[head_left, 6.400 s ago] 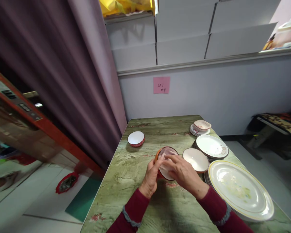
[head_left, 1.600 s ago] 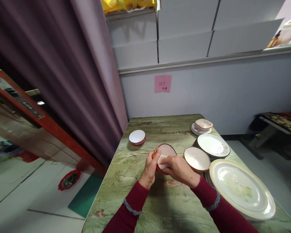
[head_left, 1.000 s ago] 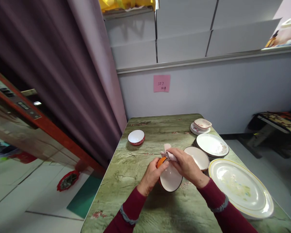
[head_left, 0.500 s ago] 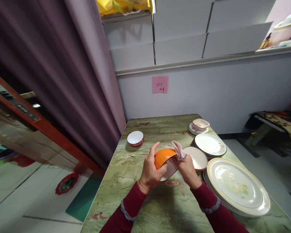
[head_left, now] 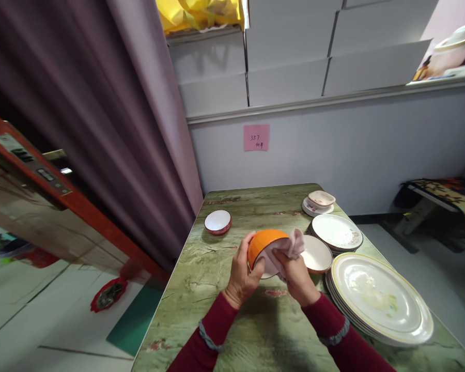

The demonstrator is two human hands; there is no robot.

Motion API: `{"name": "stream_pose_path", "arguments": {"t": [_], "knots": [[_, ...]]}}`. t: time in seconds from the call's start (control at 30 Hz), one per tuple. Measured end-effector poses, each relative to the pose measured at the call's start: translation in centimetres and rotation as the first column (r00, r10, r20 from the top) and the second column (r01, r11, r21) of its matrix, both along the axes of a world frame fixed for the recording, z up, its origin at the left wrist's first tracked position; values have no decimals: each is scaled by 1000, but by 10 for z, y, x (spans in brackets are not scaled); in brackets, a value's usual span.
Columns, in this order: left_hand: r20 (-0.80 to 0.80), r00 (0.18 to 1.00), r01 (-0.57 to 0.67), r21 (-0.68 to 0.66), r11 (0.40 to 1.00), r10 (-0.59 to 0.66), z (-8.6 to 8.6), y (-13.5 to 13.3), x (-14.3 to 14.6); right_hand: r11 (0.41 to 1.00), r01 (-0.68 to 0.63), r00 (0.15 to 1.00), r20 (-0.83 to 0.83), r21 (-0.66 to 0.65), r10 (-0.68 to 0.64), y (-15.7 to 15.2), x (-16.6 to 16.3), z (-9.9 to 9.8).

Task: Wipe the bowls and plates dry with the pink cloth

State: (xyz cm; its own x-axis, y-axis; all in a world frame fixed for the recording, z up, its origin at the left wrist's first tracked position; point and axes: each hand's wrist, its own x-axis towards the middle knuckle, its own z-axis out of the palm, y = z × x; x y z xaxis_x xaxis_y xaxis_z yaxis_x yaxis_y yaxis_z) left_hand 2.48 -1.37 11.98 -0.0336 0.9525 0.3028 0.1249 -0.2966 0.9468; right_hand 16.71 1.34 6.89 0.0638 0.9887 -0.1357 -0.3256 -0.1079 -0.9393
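Observation:
An orange bowl with a white inside is held tilted above the middle of the table. My left hand grips it by its left side, thumb at the rim. Bunched in my right hand is a pale pink cloth, pressed against the bowl's right rim and inner side. Just behind my right hand, a second bowl, white inside with an orange-brown outside, rests on the table. A small red bowl with a white inside sits alone at the far left.
Along the table's right side stand a stack of large oval plates, a stack of round plates and small saucers with a dish on top. The green wood-patterned table meets a wall; a purple curtain hangs left.
The orange bowl has turned so more of its white inside faces me. My right hand has moved the cloth from the outer rim to the inner side.

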Motion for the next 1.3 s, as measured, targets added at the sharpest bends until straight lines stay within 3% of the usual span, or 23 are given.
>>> {"name": "stream_pose_path", "arguments": {"t": [0.1,0.2,0.27,0.4,0.53,0.63,0.7,0.87,0.97,1.03,1.1,1.17,1.3], "knots": [[8,998,64,-120,991,-64,-5,4,-4,999,-42,947,319,-9,43,14,19,-4],[143,980,174,-289,941,-138,-11,8,-6,983,-183,793,588,-20,160,19,33,-2],[221,966,204,-349,915,-131,-16,10,-5,968,-249,718,673,8,179,18,37,2],[311,950,139,-404,904,-7,-23,9,-2,934,-335,712,683,124,165,14,39,16],[337,942,132,-403,906,13,-24,7,-1,891,-410,754,623,194,211,13,40,32],[307,951,106,-385,917,19,-23,6,2,935,-334,746,640,120,184,14,37,36],[304,953,96,-369,925,22,-22,6,5,963,-259,697,705,77,131,14,34,33],[362,932,128,-394,910,25,-22,6,10,963,-253,570,819,91,73,14,32,21],[408,911,131,-406,905,51,-22,6,11,968,-206,588,809,146,3,14,31,18],[434,897,110,-397,911,81,-22,7,12,967,-93,614,778,238,-133,15,29,16],[422,903,90,-375,923,83,-19,7,12,925,-17,581,757,379,-299,17,27,14],[347,937,96,-325,941,24,-15,7,10,832,-110,509,749,544,-423,19,27,11],[2,994,106,-204,973,-108,-4,7,3,524,-426,423,674,737,-605,23,37,8]]}}
